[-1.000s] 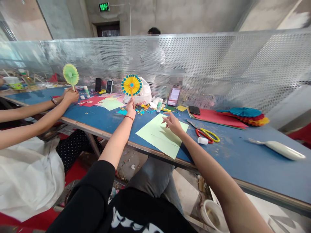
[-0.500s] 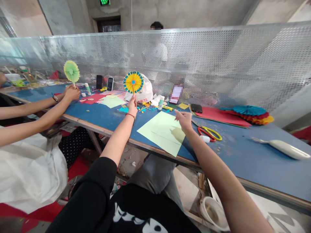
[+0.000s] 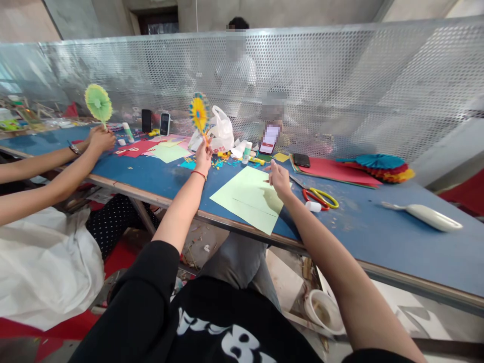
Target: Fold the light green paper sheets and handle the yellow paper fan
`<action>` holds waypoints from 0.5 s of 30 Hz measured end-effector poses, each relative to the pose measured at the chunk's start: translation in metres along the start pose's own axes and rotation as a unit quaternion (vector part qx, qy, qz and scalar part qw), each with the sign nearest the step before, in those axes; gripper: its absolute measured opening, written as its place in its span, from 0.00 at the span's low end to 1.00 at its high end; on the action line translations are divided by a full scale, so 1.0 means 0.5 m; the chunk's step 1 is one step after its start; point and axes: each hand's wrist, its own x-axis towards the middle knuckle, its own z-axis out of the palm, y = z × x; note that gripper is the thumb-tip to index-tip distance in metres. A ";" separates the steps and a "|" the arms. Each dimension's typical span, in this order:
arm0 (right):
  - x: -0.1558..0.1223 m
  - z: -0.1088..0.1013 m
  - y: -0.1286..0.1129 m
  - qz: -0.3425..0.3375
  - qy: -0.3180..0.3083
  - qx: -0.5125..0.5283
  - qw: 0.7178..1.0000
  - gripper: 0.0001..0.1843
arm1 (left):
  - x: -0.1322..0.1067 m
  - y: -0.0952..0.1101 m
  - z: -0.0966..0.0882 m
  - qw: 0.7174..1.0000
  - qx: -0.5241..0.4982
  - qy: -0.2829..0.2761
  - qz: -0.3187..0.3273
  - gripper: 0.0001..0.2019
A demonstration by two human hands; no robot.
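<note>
Fan turned since the last frame: its disc now stands nearly edge-on instead of facing the camera, and the right hand (image 3: 280, 180) has shifted toward the sheet's right edge. Left hand (image 3: 202, 160): fingers (image 3: 206, 150) pinched shut on the stick of the yellow-and-blue paper fan (image 3: 199, 114), which stands upright, tilted slightly left, above the table. Right hand: index extended, other fingers loosely curled, nothing held; contact with the pale green sheet (image 3: 244, 199) cannot be told. Sheet lies flat on the blue table (image 3: 363, 237), near its near edge. Just right of it: red-and-yellow scissors (image 3: 320, 198). Far of the left hand: plastic bag (image 3: 219, 132), glue stick (image 3: 247, 153), paper scraps (image 3: 223, 162). Far right: red paper (image 3: 336, 175), phone (image 3: 301, 160). Far left: a co-worker's hands (image 3: 101, 140) hold a green fan (image 3: 98, 103) upright.
</note>
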 end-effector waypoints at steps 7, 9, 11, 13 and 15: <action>-0.020 0.013 -0.023 0.042 -0.099 0.025 0.994 0.30 | -0.022 -0.023 0.029 0.962 0.158 -0.221 -0.009 0.16; -0.030 0.022 -0.032 0.052 -0.128 0.042 0.990 0.28 | -0.036 -0.038 0.037 0.930 0.228 -0.286 -0.014 0.14; -0.037 0.029 -0.038 0.062 -0.135 0.058 0.987 0.27 | -0.051 -0.050 0.041 0.893 0.295 -0.340 -0.012 0.13; -0.039 0.031 -0.039 0.074 -0.117 0.071 0.988 0.24 | -0.064 -0.054 0.042 0.860 0.347 -0.374 0.004 0.13; -0.032 0.024 -0.035 0.088 -0.082 0.080 0.990 0.21 | -0.073 -0.051 0.043 0.840 0.380 -0.386 0.033 0.14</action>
